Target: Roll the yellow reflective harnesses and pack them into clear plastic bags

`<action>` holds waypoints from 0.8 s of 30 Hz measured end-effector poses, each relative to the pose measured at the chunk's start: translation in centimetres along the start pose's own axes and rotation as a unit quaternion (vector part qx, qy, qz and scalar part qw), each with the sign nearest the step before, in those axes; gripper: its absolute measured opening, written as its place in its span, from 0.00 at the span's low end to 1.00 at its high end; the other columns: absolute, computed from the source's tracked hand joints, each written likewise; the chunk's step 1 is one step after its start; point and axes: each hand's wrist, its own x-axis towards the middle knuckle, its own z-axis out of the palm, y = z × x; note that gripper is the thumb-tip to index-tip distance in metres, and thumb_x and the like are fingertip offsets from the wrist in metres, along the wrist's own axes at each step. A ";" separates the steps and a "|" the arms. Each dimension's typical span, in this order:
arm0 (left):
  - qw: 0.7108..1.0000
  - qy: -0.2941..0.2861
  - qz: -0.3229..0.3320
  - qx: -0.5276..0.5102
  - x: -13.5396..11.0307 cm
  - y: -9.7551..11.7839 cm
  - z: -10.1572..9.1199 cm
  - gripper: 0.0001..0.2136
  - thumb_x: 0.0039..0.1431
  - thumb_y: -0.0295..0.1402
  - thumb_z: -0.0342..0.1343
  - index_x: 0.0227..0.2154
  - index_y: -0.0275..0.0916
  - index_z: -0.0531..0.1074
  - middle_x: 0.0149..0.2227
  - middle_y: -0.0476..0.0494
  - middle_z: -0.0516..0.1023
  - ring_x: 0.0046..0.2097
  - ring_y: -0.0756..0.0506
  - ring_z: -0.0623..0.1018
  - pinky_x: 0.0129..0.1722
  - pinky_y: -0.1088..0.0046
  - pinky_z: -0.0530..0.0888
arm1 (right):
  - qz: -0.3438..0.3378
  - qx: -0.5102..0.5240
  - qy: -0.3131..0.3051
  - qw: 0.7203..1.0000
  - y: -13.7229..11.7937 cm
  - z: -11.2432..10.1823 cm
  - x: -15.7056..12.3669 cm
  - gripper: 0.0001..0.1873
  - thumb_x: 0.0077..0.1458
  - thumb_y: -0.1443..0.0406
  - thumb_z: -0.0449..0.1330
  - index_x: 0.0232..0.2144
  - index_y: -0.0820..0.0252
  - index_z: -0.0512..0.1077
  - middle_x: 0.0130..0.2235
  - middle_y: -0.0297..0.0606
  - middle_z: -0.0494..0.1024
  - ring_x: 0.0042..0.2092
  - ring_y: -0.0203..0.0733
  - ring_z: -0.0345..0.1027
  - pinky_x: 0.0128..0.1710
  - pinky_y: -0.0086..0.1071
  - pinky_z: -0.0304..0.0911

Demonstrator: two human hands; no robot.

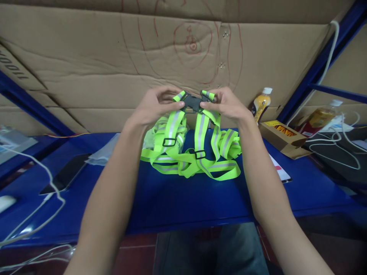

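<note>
Both my hands hold up a black side-release buckle on neon-yellow reflective straps. My left hand pinches the buckle's left end, thumb in front and fingers behind. At the right end, my right hand grips it the same way. The two halves look joined, though I cannot tell whether they are fully clicked in. Below, the strap harness with grey stripes and black slide adjusters lies heaped on the blue table. A clear plastic bag with more yellow strap sits behind it, partly hidden.
To the left are a black phone, a clear plastic sheet and white cables. On the right stand a yellow drink bottle, an open cardboard box and another bottle. A cardboard wall closes off the back.
</note>
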 end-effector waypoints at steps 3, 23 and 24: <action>1.000 -0.011 -0.007 -0.016 -0.3 0.9 0.4 0.23 0.50 0.43 0.82 0.46 0.39 0.85 0.42 0.39 0.89 0.45 0.36 0.89 0.44 0.64 0.86 | -0.007 -0.009 0.007 1.000 -0.1 0.1 0.0 0.35 0.47 0.35 0.77 0.29 0.55 0.70 0.28 0.31 0.61 0.31 0.37 0.50 0.28 0.33 0.51; 0.960 -0.075 -0.197 -0.184 0.0 1.2 1.1 0.24 0.73 0.56 0.60 0.49 0.37 0.82 0.39 0.36 0.86 0.32 0.37 0.85 0.35 0.58 0.87 | -0.088 -0.096 0.105 0.986 0.7 1.5 1.1 0.21 0.61 0.51 0.74 0.31 0.55 0.70 0.34 0.36 0.70 0.41 0.46 0.66 0.44 0.41 0.73; 0.958 -0.071 -0.206 -0.187 0.0 1.2 1.1 0.22 0.72 0.53 0.63 0.49 0.37 0.82 0.39 0.36 0.86 0.31 0.38 0.84 0.35 0.57 0.87 | -0.088 -0.108 0.111 0.984 0.7 1.7 1.2 0.19 0.61 0.52 0.74 0.32 0.56 0.72 0.35 0.37 0.72 0.42 0.47 0.68 0.46 0.41 0.73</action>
